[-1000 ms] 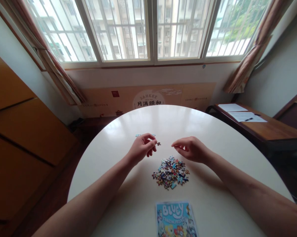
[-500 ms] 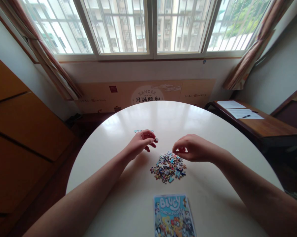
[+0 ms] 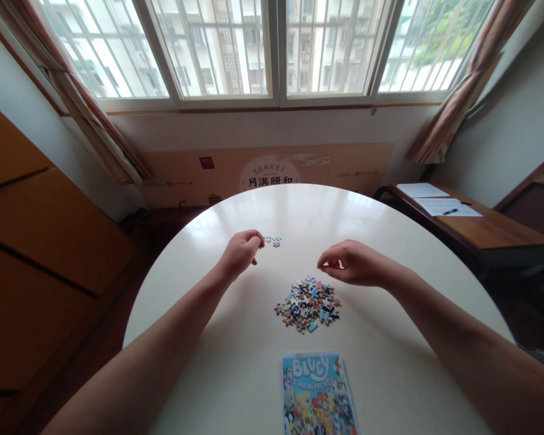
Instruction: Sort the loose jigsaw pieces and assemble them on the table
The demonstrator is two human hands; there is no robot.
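My left hand (image 3: pixel 240 252) hovers over the far left of the round white table (image 3: pixel 235 356), fingers curled shut. Its fingertips touch the left end of a small row of joined puzzle pieces (image 3: pixel 273 241). What the fingers hold, if anything, is hidden. My right hand (image 3: pixel 351 263) is raised just beyond a pile of loose puzzle pieces (image 3: pixel 308 304), thumb and fingers pinched together, their contents too small to name. A blue picture sheet reading "Bluey" (image 3: pixel 317 393) lies at the near edge.
A wooden side desk (image 3: pixel 484 226) with papers and a pen stands to the right. Wooden cabinets (image 3: pixel 40 229) line the left wall. Behind the table are a printed board (image 3: pixel 272 172) and a wide window with curtains.
My left hand moved left and back to the joined pieces, and the piece it held out is no longer visible. My right hand rose slightly off the pile.
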